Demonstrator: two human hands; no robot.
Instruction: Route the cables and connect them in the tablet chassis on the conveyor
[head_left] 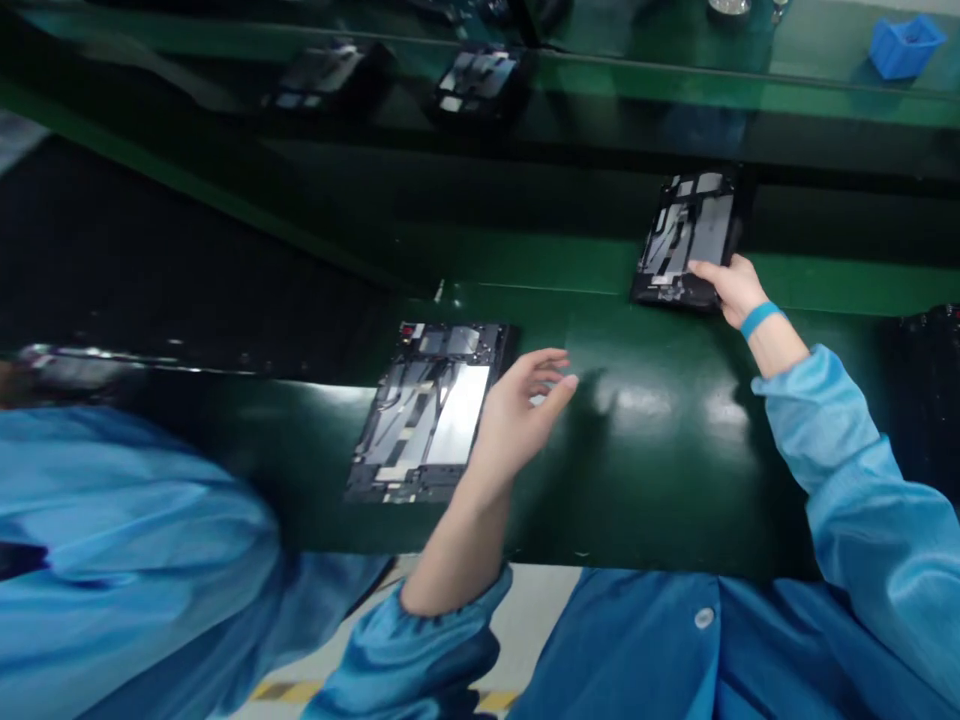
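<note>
At the back of the green bench, my right hand point(736, 284) grips the near right corner of an opened tablet point(709, 235), thumb on top. Its inner parts show: pale silver panels, dark strips and a black frame. The tablet is at the foot of the shelf; whether it touches the bench is unclear. My left hand point(521, 410) holds nothing, its fingers loosely bent and the thumb apart. It is above the bench, beside the right edge of a second opened tablet point(420, 420), which lies flat with its parts upward. My left wrist overlaps that tablet's edge.
Two similar devices point(478, 80) sit on the dark shelf behind. A small blue bin point(906, 46) stands at the top right. A co-worker's blue sleeve point(135, 560) reaches in at the left. Dark objects point(930, 390) line the bench's right end.
</note>
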